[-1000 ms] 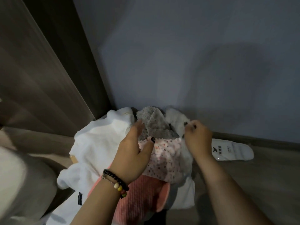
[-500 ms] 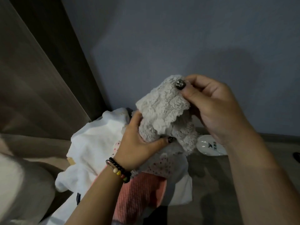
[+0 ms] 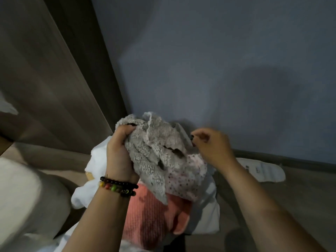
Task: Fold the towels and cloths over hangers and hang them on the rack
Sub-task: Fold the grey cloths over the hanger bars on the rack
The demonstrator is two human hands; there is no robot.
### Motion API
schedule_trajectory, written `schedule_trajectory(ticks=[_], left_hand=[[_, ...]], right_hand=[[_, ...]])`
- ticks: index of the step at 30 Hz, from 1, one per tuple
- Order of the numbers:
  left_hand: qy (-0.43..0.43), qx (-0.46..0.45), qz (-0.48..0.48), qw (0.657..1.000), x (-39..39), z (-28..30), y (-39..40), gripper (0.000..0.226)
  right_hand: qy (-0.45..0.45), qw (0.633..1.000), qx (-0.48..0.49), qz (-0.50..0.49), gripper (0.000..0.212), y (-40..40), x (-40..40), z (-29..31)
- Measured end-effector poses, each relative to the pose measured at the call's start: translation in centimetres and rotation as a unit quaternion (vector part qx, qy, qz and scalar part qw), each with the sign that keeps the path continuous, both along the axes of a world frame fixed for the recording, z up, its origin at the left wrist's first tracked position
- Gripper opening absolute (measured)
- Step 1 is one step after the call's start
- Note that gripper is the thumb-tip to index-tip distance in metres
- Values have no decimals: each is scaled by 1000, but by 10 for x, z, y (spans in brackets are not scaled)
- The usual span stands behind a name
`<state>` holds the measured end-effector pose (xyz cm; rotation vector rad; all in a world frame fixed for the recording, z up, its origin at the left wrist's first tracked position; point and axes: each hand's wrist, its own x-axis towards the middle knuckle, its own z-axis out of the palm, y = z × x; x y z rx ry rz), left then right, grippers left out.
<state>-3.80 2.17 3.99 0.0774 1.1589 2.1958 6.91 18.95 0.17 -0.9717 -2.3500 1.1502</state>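
1. Against the blue-grey wall (image 3: 218,60), beside a wooden panel (image 3: 45,79), a pile of white cloths (image 3: 98,160) lies on the floor (image 3: 291,206)
2. Coral ribbed towel (image 3: 149,215) rests on the pile, below a dotted pink cloth (image 3: 185,179)
3. Grey fleecy towel (image 3: 156,151), bunched, held above the pile
4. Left hand (image 3: 119,153), fingers curled round the grey towel's left side; beaded bracelets (image 3: 118,186) at the wrist
5. Right hand (image 3: 212,144), blurred, fingers curled just beside the towel's right edge; contact cannot be told
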Motion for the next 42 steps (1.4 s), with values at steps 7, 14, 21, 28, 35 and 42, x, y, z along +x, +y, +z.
schedule_trajectory(ticks=[7,14,21,28,35,42], left_hand=[[96,-175,148,969,-25,-8,-34,16],[31,-235,138,962,-25,-11,-37,31],[66,-230,242,940,-31,-17,-17,23],[235,-277,232,902,-16,-24,6,46],[287,-313,214,880,5,18,14,61],[240,-366,121,891,28,127,-22,15]], right_hand=[[-111,987,-51,107,72,-10,-28,-59],[-188,980,33,52,21,-7,-38,-95],[189,974,120,-34,15,1,-26,-1],[264,960,14,-97,18,2,-4,-6],[312,917,-107,-223,26,-14,5,61],[151,986,-28,-72,22,-12,20,195]])
